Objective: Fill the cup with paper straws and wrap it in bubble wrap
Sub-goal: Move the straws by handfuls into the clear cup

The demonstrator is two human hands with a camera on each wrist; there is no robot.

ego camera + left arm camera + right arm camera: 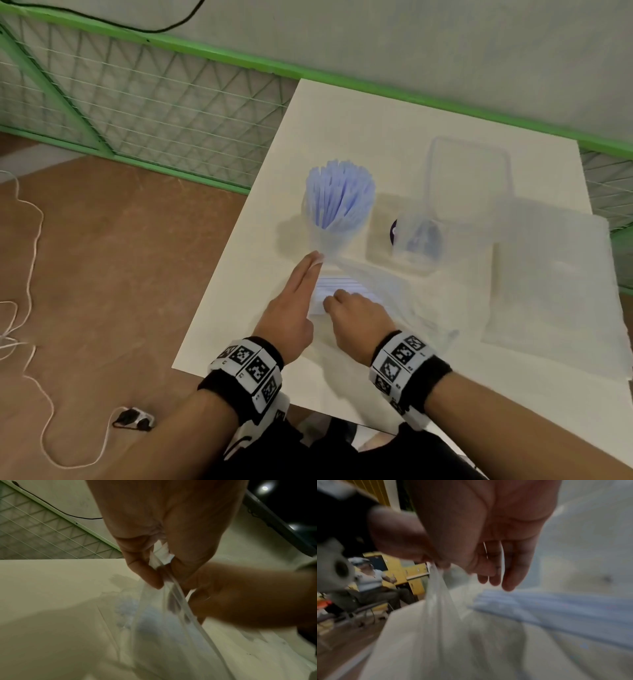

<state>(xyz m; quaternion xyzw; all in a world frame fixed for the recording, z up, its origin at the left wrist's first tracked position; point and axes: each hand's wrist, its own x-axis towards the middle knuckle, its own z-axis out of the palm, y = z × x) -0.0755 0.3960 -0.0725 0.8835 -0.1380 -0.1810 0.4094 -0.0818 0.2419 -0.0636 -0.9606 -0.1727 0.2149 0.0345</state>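
Observation:
A clear cup (pixel 337 236) packed with pale blue paper straws (pixel 339 192) stands upright on the white table (pixel 394 113). Just in front of it lies a clear plastic bag (pixel 387 294) with more straws (pixel 337 286) inside. My left hand (pixel 301 291) pinches the bag's edge (pixel 159 563) between thumb and finger. My right hand (pixel 352 315) pinches the film (pixel 436 582) beside it, its other fingers hanging loose above the straws (pixel 556 609). A sheet of bubble wrap (pixel 555 284) lies flat at the right.
A clear rectangular tub (pixel 469 178) stands behind a small clear container (pixel 416 240) and a purple roll (pixel 394 231). A green mesh fence (pixel 137 113) runs behind the table. Cables (pixel 30 274) trail on the brown floor at left. A seated person (pixel 371 580) is far off.

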